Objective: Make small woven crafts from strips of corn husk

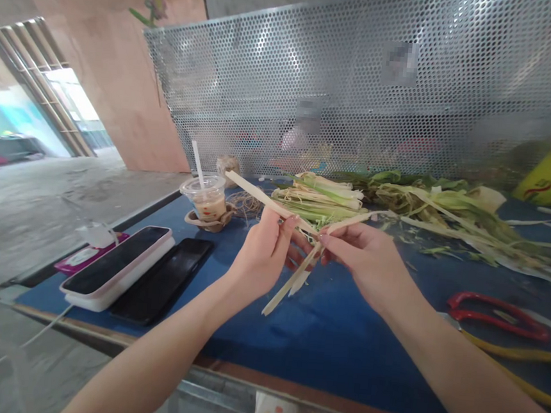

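While I look down over the blue table [340,347], I log the following. Left hand [261,257]: raised above the table, fingers closed on a pale strip [261,199] that runs up and leftward from the pinch. Right hand [367,259]: just beside the left, fingertips pinched on a second pale strip [349,220] slanting up to the right. Crossing between both hands, a third strip [287,288] hangs down toward me, clear of the table. Behind the hands: heap of green and pale stalks [334,199] lying on the table against a perforated metal screen [363,85]. Left side: plastic cup [207,200] with straw, two phones [120,267] lying side by side. Right side: red-handled scissors [502,313], flat on the table, well apart from my hands.
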